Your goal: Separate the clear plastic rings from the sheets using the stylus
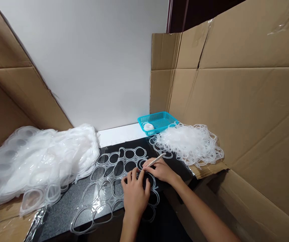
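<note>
A clear sheet of joined rings lies across the dark speckled tabletop, its near edge reaching past the table's front. My left hand rests on the sheet's right part, fingers spread, pressing it down. Between the fingers and thumb of my right hand is a slim white pen-like tool. Its tip points down at a ring near my left fingertips. My hands are close together, and the exact tip is hidden by my fingers.
To the left is a large stack of similar clear sheets. A pile of loose clear rings lies on the right. Behind it stands a blue basket with a white roll. Cardboard walls flank the table.
</note>
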Demonstrator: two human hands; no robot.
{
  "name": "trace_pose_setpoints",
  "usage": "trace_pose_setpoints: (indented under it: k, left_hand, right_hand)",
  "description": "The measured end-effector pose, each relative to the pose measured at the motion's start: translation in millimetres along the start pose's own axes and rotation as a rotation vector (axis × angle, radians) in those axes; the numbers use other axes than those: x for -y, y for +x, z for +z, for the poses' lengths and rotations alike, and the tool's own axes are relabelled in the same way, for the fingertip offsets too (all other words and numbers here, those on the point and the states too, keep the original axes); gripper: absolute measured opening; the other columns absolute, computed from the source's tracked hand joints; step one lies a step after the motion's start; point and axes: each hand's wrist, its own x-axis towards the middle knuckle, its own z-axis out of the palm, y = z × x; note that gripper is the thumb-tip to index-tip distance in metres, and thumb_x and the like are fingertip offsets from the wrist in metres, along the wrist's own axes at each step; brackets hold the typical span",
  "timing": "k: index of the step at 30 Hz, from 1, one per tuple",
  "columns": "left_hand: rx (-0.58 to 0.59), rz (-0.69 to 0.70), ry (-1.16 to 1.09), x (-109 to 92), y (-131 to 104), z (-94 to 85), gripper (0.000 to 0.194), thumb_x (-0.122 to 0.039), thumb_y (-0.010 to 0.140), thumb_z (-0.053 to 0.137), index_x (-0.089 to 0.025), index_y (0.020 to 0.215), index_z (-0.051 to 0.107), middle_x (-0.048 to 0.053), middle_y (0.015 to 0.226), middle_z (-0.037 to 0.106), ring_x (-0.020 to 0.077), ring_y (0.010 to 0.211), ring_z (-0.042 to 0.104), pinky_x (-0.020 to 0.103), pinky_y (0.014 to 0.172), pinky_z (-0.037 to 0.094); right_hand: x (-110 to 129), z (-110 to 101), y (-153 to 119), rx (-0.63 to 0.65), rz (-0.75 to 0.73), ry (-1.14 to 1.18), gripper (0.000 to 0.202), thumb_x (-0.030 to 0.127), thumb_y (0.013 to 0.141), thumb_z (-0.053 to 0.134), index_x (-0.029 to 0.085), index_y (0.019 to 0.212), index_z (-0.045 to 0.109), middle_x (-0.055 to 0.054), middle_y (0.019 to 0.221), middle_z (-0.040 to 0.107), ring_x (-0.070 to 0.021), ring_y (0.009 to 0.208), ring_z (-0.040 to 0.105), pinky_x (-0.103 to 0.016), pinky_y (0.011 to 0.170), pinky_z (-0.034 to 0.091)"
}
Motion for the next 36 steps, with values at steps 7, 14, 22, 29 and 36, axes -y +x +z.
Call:
trace_pose_setpoints:
  k: [7,14,22,29,36]
  left_hand:
    - [-0.003,0.001,-0.088,4,-2,-4.6,0.031,-0.023,0.1,0.058,-0.03,0.126,0.074,0.008,0.135,0.068,0.0292,0.126,0.06,0.053,0.105,0.042]
    - [-0.039,0.019,-0.107,7,-4,-1.2,0.029,-0.02,0.099,0.06,-0.03,0.119,0.078,0.008,0.13,0.071,0.0297,0.125,0.062,0.052,0.105,0.044]
    - [-0.036,0.019,-0.092,5,-3,-1.9,0.029,-0.023,0.099,0.059,-0.027,0.121,0.078,0.009,0.132,0.071,0.0305,0.126,0.061,0.053,0.106,0.043]
    - [-0.045,0.026,-0.086,2,-3,-4.2,0.03,-0.024,0.1,0.057,-0.027,0.121,0.078,0.009,0.131,0.071,0.0299,0.125,0.061,0.051,0.104,0.044]
    - [-0.041,0.026,-0.079,1,-3,-4.5,0.03,-0.025,0.1,0.056,-0.028,0.122,0.077,0.009,0.131,0.071,0.0297,0.124,0.061,0.051,0.104,0.044]
  right_hand:
    - [-4,-4,5,0.035,-0.105,0.004,0.027,0.039,0.103,0.062,0.024,0.114,0.082,-0.01,0.12,0.078,-0.0255,0.112,0.073,-0.04,0.1,0.056]
    - [9,-7,6,-0.016,0.217,0.139,0.019,0.037,0.086,0.078,0.021,0.096,0.078,-0.005,0.096,0.077,-0.0214,0.089,0.07,-0.035,0.085,0.054]
    - [15,-5,4,-0.077,0.155,0.065,0.028,0.044,0.096,0.067,0.019,0.084,0.068,-0.003,0.086,0.069,-0.0169,0.076,0.061,-0.03,0.073,0.048]
    - [4,-9,4,-0.182,0.239,0.257,0.051,0.071,0.088,0.068,0.02,0.087,0.066,-0.002,0.073,0.07,-0.0174,0.066,0.066,-0.03,0.065,0.054]
    - [-5,-7,5,-0.122,0.263,0.473,0.056,0.075,0.08,0.075,0.021,0.092,0.064,-0.005,0.081,0.077,-0.0239,0.083,0.079,-0.039,0.085,0.061]
